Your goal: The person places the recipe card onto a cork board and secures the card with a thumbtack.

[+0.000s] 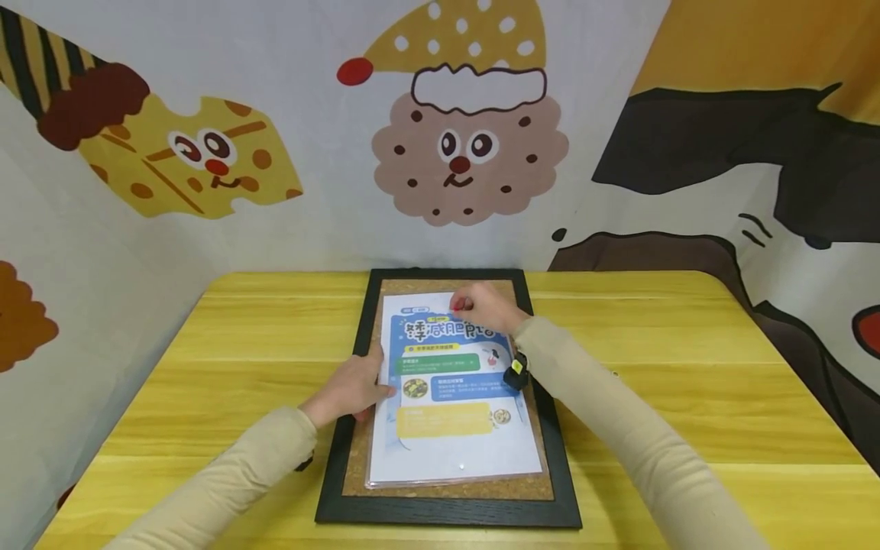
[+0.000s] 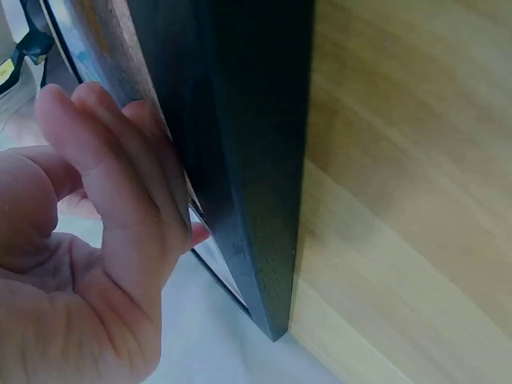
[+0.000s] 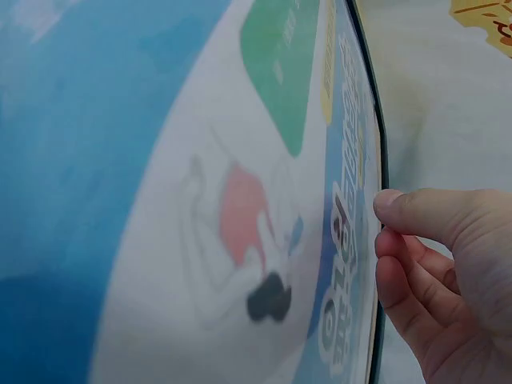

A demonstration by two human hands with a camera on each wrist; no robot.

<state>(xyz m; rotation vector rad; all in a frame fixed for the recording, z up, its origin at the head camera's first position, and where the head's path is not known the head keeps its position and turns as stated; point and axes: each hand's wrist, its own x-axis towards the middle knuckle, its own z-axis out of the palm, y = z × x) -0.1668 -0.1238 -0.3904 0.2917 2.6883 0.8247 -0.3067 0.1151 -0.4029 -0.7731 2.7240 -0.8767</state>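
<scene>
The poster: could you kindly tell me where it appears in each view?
Head: just below centre, the poster lies over the cork.
Left wrist: only a narrow sliver, at the upper left.
Right wrist: large, filling the left and middle.
Shared landmark: the black frame.

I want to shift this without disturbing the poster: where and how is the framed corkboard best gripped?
Probably its black bottom rail, from the near side: the corkboard lies flat on the table, and that rail runs uncovered beyond the lower edge of the weight-loss poster.
</scene>
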